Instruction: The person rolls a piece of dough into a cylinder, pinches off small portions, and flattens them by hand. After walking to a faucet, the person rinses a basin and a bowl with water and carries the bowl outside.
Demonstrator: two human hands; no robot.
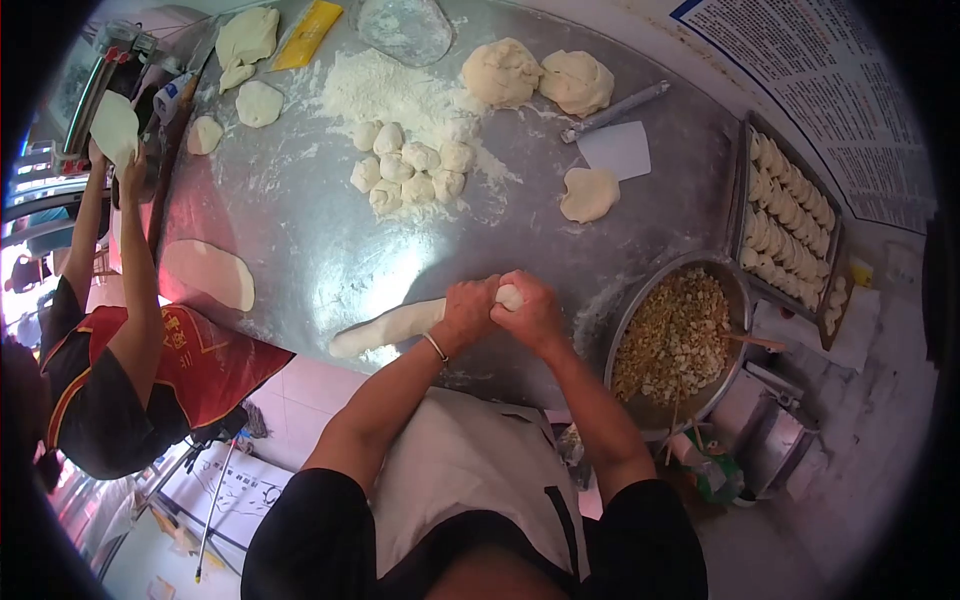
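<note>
- Dough rope [390,328]: lying along near edge of metal table [300,190], free end pointing left.
- Left hand [468,314]: closed round the rope.
- Right hand [532,315]: gripping a dough end [510,297] just beside left hand; whether joined to rope, cannot tell.
- Dough balls [420,156]: clustered beyond hands, beside loose flour [365,90].
- Bowl of chopped filling [733,290]: right of right hand.
- Co-worker [110,400]: far left, holding flat dough sheet [115,127].

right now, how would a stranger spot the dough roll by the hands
On the grey table, go to the near side, where left hand and right hand sit together. The dough roll stretches leftward from the left hand. It alone is rope-shaped, unlike the balls, lumps and flat pieces elsewhere.
</note>
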